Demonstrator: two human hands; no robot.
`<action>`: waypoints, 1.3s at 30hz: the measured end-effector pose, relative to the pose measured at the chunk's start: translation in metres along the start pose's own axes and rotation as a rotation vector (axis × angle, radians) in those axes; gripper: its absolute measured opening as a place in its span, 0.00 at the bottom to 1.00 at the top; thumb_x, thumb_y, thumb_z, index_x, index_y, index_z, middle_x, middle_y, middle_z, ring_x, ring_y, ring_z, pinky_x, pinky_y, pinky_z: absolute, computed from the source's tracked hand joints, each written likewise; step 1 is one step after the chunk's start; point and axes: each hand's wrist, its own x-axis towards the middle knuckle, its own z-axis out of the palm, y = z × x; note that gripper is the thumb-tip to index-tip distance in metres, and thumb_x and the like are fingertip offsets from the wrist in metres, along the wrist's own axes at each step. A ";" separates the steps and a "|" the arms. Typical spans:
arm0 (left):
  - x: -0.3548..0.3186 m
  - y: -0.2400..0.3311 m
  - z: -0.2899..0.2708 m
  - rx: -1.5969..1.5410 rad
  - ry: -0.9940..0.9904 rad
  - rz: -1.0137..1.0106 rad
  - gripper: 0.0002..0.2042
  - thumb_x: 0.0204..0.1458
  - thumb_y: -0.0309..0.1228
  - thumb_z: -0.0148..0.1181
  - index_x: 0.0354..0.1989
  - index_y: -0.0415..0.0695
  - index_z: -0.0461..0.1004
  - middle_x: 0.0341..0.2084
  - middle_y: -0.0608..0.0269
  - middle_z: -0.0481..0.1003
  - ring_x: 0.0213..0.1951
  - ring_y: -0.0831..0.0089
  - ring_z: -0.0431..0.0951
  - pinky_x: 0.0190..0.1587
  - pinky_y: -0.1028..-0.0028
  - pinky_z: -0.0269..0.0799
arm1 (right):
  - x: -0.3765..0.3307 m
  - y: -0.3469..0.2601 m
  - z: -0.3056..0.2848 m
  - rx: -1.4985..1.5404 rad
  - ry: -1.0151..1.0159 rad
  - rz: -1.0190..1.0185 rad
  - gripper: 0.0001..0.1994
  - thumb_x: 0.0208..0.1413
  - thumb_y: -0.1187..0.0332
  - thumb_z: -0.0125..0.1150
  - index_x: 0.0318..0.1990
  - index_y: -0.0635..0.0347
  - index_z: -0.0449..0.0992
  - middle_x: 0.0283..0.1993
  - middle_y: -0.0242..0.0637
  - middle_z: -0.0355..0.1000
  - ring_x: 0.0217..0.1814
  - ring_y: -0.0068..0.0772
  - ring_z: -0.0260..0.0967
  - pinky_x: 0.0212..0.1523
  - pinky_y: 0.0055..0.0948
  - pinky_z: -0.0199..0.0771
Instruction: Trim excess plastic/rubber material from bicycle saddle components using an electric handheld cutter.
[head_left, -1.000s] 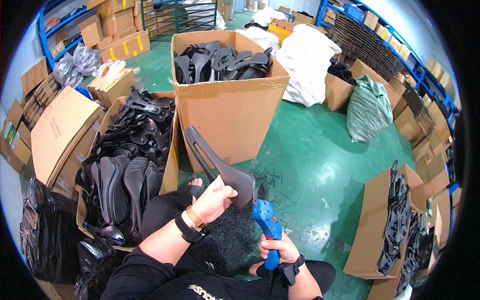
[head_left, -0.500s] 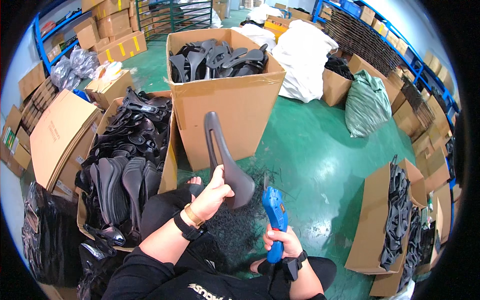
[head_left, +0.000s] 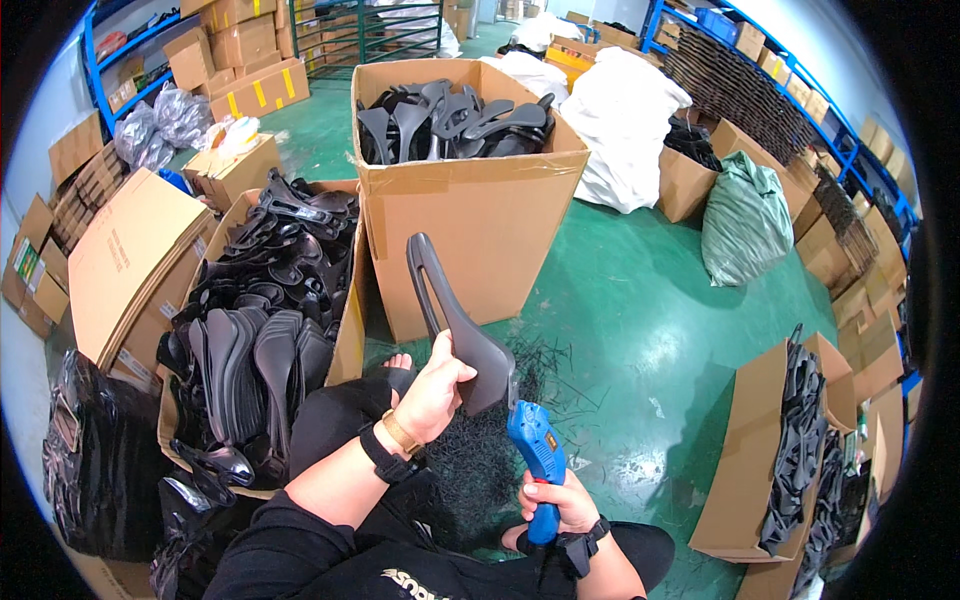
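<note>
A black bicycle saddle shell [head_left: 486, 362], with a long slot through its narrow nose, is tilted up in front of me. My left hand [head_left: 432, 398] is closed round its edge, thumb on the face. My right hand [head_left: 562, 500] wraps round the handle of a blue hand-held power cutter [head_left: 538, 442]. The cutter's thin blade stands upright at the lower right edge of the shell, touching or very near it. Below both hands, thin black trimmings [head_left: 465, 460] lie heaped on the floor.
A tall carton [head_left: 465, 235] of saddle shells stands ahead. Left of it, another carton [head_left: 350, 335] holds stacked shells. More black parts fill a carton [head_left: 735, 455] at right. A green sack [head_left: 745, 225] and a white sack [head_left: 625, 130] sit on the green floor [head_left: 640, 310].
The cutter has moved left and slightly down, bringing its blade to the shell's edge. The shell, in my left hand, has shifted slightly. The whole view has turned a little.
</note>
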 end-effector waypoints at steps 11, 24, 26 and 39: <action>-0.011 0.011 0.000 -0.213 -0.060 -0.382 0.15 0.49 0.22 0.47 0.47 0.44 0.61 0.39 0.66 0.66 0.39 0.78 0.66 0.42 0.77 0.64 | 0.013 0.007 -0.022 0.054 -0.126 -0.110 0.08 0.49 0.72 0.63 0.32 0.61 0.68 0.23 0.31 0.61 0.26 0.26 0.63 0.26 0.27 0.68; 0.003 0.036 -0.006 0.533 -0.287 -0.093 0.16 0.65 0.36 0.40 0.49 0.37 0.68 0.38 0.67 0.71 0.41 0.80 0.67 0.49 0.79 0.62 | -0.003 -0.002 -0.009 -0.044 -0.015 0.041 0.09 0.47 0.75 0.64 0.32 0.64 0.68 0.21 0.37 0.66 0.23 0.30 0.66 0.25 0.28 0.69; 0.001 0.039 -0.004 0.527 -0.274 -0.130 0.16 0.65 0.37 0.40 0.47 0.37 0.68 0.37 0.67 0.71 0.40 0.80 0.67 0.48 0.79 0.63 | -0.004 -0.003 -0.010 -0.053 -0.027 0.051 0.09 0.47 0.75 0.64 0.32 0.64 0.68 0.22 0.38 0.66 0.22 0.31 0.67 0.25 0.28 0.69; -0.004 0.011 -0.016 0.841 -0.502 -0.106 0.16 0.65 0.39 0.41 0.42 0.38 0.68 0.32 0.63 0.70 0.37 0.78 0.67 0.46 0.75 0.65 | 0.003 0.001 -0.011 0.007 -0.034 0.050 0.08 0.48 0.76 0.62 0.34 0.64 0.69 0.22 0.35 0.65 0.24 0.29 0.65 0.26 0.28 0.69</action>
